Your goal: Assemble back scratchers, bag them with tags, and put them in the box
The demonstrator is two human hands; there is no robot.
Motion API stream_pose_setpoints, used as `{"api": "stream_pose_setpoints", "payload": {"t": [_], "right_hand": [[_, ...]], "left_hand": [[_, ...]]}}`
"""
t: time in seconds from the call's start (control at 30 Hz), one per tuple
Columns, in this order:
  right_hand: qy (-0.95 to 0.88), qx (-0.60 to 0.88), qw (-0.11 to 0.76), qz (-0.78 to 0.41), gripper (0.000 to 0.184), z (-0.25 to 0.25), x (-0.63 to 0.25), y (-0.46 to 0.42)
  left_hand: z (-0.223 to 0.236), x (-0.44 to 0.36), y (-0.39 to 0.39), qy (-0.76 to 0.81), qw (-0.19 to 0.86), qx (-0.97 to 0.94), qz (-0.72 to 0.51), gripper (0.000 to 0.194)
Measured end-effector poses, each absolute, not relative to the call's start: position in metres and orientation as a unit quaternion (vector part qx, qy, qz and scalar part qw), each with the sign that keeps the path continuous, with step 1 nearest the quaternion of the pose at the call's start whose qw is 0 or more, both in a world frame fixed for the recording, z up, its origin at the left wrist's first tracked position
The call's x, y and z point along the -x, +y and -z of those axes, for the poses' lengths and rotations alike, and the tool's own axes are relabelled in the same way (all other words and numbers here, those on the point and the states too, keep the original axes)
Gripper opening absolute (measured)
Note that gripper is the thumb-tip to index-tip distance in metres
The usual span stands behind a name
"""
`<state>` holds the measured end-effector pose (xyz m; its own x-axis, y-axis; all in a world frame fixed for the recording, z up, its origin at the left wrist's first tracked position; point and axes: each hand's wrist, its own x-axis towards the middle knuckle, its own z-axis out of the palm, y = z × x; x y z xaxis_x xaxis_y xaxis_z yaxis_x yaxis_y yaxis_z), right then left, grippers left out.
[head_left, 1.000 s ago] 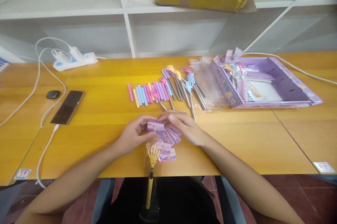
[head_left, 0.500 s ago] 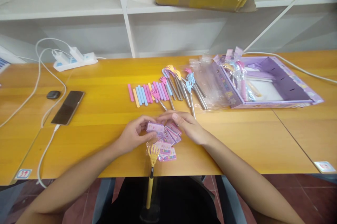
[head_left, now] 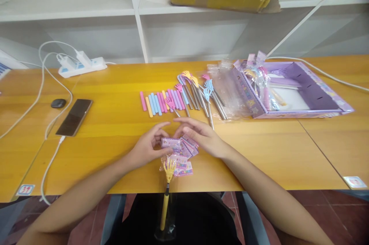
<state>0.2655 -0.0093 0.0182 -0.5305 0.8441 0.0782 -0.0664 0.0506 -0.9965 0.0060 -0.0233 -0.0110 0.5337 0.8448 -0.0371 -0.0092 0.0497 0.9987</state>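
Observation:
My left hand (head_left: 148, 143) pinches a folded purple printed card (head_left: 170, 143) between thumb and fingers, with its index finger stretched out. Across from it, my right hand (head_left: 203, 136) is open, fingers extended beside a fanned pile of printed cards (head_left: 188, 148). Its fingertips lie close to the folded card; whether they touch it I cannot tell. Below the hands, a yellow back scratcher (head_left: 166, 195) in a clear bag reaches over the table's front edge, its hand-shaped head close to my left thumb. More printed cards (head_left: 184, 169) lie next to that head.
Coloured handle sleeves (head_left: 157, 103) lie in a row beyond my hands, beside several metal back scratchers (head_left: 198, 93). Clear bags (head_left: 225, 83) lie against a purple display box (head_left: 305, 112) holding bagged scratchers. Left are a phone (head_left: 74, 117), cables and a power strip (head_left: 83, 67).
My left index finger has lifted and straightened away from the card. My right hand's fingers have spread slightly. The bagged yellow scratcher has shifted a little.

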Motion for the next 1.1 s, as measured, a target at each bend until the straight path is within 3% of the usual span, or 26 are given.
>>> {"api": "stream_pose_setpoints", "payload": {"t": [0.37, 0.63, 0.83, 0.9, 1.0, 1.1], "right_hand": [[-0.677, 0.345, 0.324, -0.564, 0.051, 0.000, -0.253, -0.014], [-0.681, 0.341, 0.295, -0.576, 0.055, 0.003, -0.252, -0.015], [-0.645, 0.335, 0.306, -0.615, 0.064, -0.002, -0.255, -0.013], [-0.623, 0.326, 0.318, -0.636, 0.065, -0.003, -0.255, -0.012], [-0.573, 0.288, 0.298, -0.707, 0.067, -0.004, -0.256, -0.012], [-0.562, 0.258, 0.252, -0.745, 0.069, -0.008, -0.254, -0.013]], "left_hand": [[0.012, -0.006, -0.024, 0.329, 0.655, -0.587, -0.344, 0.042], [0.007, -0.008, -0.023, 0.338, 0.665, -0.574, -0.337, 0.043], [-0.002, -0.006, -0.023, 0.348, 0.737, -0.532, -0.231, 0.071], [-0.005, -0.005, -0.024, 0.352, 0.733, -0.542, -0.213, 0.072], [-0.008, -0.002, -0.022, 0.352, 0.731, -0.529, -0.251, 0.063], [-0.011, 0.001, -0.015, 0.397, 0.708, -0.454, -0.367, 0.058]]}}
